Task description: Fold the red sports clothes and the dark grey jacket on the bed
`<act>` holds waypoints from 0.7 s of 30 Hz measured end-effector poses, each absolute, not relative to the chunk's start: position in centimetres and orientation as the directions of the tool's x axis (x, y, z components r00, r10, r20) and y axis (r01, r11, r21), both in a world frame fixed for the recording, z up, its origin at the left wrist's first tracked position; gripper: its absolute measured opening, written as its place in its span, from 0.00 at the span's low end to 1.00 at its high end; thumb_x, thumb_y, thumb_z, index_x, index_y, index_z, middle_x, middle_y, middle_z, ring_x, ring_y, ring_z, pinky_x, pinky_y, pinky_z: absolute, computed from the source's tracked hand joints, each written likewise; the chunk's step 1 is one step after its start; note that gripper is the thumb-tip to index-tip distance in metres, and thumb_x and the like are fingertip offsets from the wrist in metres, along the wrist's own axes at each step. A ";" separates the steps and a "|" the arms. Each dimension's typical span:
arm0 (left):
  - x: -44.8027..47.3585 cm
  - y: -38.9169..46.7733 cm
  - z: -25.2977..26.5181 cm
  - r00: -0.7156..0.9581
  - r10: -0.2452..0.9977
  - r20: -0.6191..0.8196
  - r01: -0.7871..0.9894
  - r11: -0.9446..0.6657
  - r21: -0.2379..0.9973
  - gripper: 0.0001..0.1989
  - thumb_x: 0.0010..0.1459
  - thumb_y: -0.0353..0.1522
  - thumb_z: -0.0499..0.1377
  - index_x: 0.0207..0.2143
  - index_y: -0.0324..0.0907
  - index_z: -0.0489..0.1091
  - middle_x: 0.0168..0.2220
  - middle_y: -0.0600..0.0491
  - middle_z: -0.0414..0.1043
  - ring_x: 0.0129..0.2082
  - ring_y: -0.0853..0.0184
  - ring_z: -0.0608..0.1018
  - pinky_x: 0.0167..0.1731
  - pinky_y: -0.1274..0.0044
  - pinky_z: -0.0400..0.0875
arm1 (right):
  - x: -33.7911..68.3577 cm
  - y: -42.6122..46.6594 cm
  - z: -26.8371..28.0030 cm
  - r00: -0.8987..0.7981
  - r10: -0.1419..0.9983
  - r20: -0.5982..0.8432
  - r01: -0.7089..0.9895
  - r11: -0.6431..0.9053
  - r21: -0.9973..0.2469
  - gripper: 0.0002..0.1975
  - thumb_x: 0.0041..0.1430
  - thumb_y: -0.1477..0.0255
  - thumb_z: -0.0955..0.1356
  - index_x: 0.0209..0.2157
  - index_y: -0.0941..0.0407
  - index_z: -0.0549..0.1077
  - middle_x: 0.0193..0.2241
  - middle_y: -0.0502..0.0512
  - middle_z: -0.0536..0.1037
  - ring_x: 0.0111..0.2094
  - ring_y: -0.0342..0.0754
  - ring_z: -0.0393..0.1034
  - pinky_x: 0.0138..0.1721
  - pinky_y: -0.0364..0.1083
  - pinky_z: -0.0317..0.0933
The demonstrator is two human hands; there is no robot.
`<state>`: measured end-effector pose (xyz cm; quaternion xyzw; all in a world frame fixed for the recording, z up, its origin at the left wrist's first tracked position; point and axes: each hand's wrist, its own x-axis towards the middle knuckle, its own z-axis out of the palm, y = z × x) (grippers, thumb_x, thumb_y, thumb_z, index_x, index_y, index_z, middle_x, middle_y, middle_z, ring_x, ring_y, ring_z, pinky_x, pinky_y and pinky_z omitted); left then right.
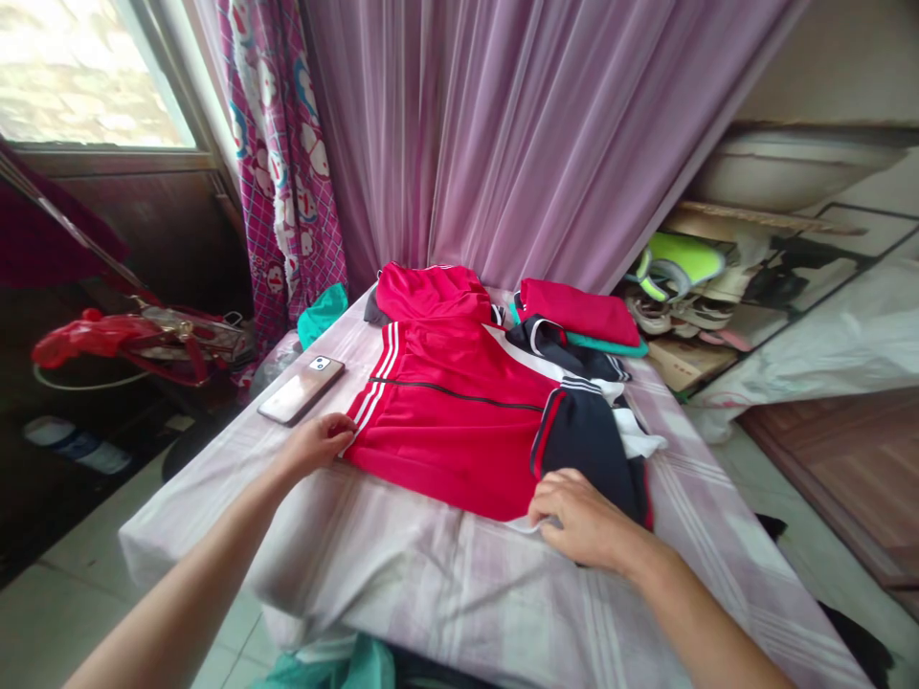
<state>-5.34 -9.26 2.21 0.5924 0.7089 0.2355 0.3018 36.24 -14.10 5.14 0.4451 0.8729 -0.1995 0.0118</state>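
Note:
A red zip-up track jacket [459, 421] lies flat across the middle of the bed-like table, its dark zipper running sideways and a white-striped band at its left end. One navy sleeve [585, 440] is laid along its right side. At the near left corner, my left hand [325, 443] pinches the striped band's edge. My right hand [578, 512] is closed on the garment's near right edge, beside the navy sleeve, where a bit of white cloth shows. Part of the edge is hidden under the fingers of my right hand.
A phone [302, 390] lies left of the jacket. Behind it are a folded red garment [435, 293] and another red stack [578, 311] with teal beneath. The striped sheet [416, 555] covers the surface. Purple curtains [459, 144] hang behind; a shoe rack stands right.

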 end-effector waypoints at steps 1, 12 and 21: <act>-5.3 -9.3 2.4 -0.105 0.983 -0.148 0.733 0.177 0.657 0.19 0.44 0.46 0.58 0.33 0.45 0.77 0.25 0.56 0.72 0.28 0.64 0.72 0.28 0.76 0.62 | 36.2 -14.0 5.4 -0.601 0.768 -0.220 0.786 0.518 -0.337 0.12 0.50 0.78 0.65 0.29 0.50 0.80 0.32 0.50 0.81 0.40 0.48 0.72 0.51 0.51 0.55; -3.9 -7.5 3.8 0.018 0.999 0.051 0.936 -0.035 0.351 0.21 0.60 0.45 0.51 0.45 0.45 0.76 0.52 0.46 0.74 0.48 0.58 0.77 0.51 0.71 0.68 | 32.3 -8.0 5.7 -0.487 0.854 0.182 0.804 0.519 -0.291 0.19 0.64 0.68 0.62 0.54 0.52 0.73 0.56 0.59 0.74 0.56 0.53 0.68 0.57 0.54 0.60; 4.5 -6.3 -0.1 0.220 0.971 0.097 0.961 -0.233 0.151 0.30 0.65 0.48 0.47 0.64 0.46 0.61 0.67 0.46 0.57 0.69 0.49 0.55 0.65 0.52 0.47 | 34.5 -7.1 -1.9 -0.217 0.976 0.012 0.974 0.217 -0.071 0.29 0.66 0.58 0.59 0.66 0.50 0.60 0.68 0.62 0.55 0.68 0.59 0.48 0.63 0.68 0.43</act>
